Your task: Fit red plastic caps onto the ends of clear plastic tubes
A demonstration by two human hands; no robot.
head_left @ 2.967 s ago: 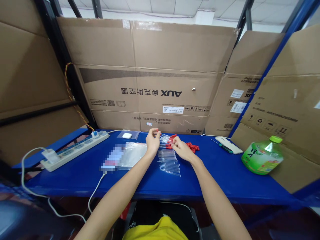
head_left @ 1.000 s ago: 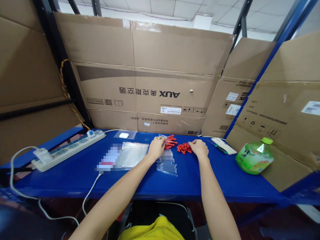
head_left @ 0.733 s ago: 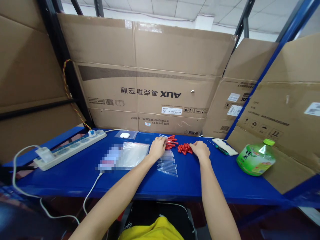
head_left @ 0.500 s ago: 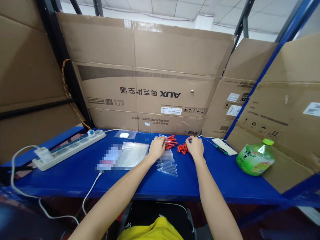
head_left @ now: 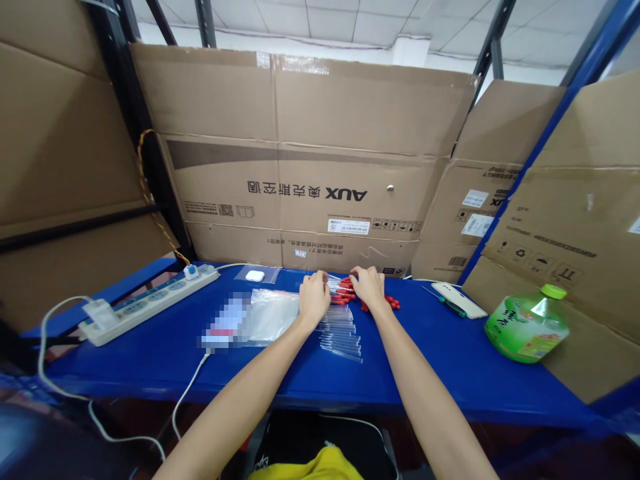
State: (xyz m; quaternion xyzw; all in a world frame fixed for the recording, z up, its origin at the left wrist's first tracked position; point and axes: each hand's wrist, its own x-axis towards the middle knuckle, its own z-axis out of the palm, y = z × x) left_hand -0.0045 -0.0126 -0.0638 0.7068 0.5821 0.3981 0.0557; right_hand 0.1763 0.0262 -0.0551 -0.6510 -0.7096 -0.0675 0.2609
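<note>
A row of thin clear tubes lies on the blue table in front of me. At the row's far end, several tubes carry red caps. Loose red caps are piled just to the right. My left hand rests on the far end of the row with fingers curled on a clear tube. My right hand is close beside it over the capped ends, fingers pinched on what looks like a small red cap, mostly hidden.
At the left are a white power strip, a white earbud case, a clear plastic bag and a blurred item. At the right are a white phone, a green screwdriver and a green bottle. Cardboard boxes wall the back.
My right hand went right to the loose red caps, closed there, then came back left to the capped tube ends beside my left hand, which has stayed on the tubes.
</note>
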